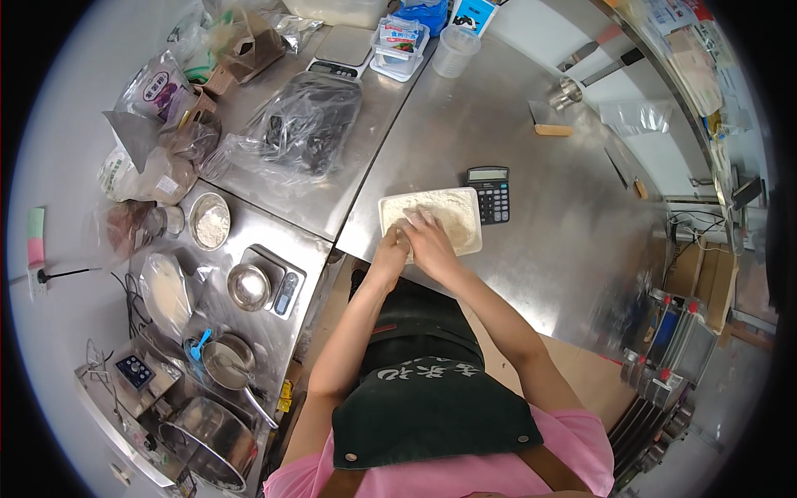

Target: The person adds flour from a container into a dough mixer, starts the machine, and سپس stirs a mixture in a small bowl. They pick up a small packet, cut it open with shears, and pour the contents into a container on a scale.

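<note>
Both of my hands are together over a white rectangular tub (477,217) of pale flour (448,207), at the near edge of the steel table. My left hand (392,253) is at the tub's near left corner, its fingers curled in. Over the flour, my right hand (428,239) bends its fingers down against the left fingertips. Whatever lies between the fingers is hidden. A black desk calculator (488,196) lies against the tub's right side.
On the left counter stand a bowl of flour (209,222), a scale (286,286) bearing a metal bowl (249,287), and a saucepan (228,362). A bagged black item (307,124) lies behind. A scraper (553,129) and a clear plastic jug (456,51) are farther back.
</note>
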`<state>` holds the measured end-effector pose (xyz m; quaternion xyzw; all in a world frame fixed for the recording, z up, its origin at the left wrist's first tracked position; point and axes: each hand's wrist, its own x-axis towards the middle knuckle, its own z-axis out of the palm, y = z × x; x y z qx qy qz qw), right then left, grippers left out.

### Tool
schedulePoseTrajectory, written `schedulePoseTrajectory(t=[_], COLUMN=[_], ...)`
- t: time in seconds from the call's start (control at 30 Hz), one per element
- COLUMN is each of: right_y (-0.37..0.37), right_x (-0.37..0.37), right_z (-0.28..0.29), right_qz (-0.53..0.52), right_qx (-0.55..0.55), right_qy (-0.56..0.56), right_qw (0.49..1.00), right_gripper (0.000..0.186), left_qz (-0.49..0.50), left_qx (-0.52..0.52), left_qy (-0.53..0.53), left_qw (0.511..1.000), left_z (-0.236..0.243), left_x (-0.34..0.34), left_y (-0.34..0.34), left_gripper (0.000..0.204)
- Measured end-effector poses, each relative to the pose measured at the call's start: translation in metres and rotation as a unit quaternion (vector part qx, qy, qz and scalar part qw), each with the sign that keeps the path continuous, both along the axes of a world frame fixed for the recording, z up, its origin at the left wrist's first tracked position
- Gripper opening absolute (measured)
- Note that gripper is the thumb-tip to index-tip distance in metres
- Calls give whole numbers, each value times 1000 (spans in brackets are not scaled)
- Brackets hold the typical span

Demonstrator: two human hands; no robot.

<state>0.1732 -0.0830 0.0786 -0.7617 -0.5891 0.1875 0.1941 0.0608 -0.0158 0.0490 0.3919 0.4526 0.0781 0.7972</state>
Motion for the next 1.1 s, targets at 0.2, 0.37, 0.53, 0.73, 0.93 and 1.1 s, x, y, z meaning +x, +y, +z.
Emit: schedulePoseTrajectory(t=[0.2,0.37,0.53,0.73,0.93,1.1], right_y=[-12,12,24,-11,-26,-36], right_x=[29,18,19,42,52,63], right_z=[-23,0,-22,2,-7,-8], right_qz=[87,99,108,65,17,-61], right_qx=[-61,-8,-54,-61,-15,2], right_qy=[-106,-85,-78,-42,-53,16], right_qw=[989,991,990,995,998,998], right_gripper=[32,29,29,44,43,40], left_qz=[-3,2,14,-32,-38,-47], left_qx=[10,19,54,49,65,65], left_qy=[25,32,53,21,52,73], left_qw=[1000,999,997,998,996,994], left_z=[-1,0,6,0,14,33], left_x=[0,-5,-4,-6,5,6], left_y=[-2,-5,-5,-3,-5,-2], left_gripper=[71,72,70,67,68,70])
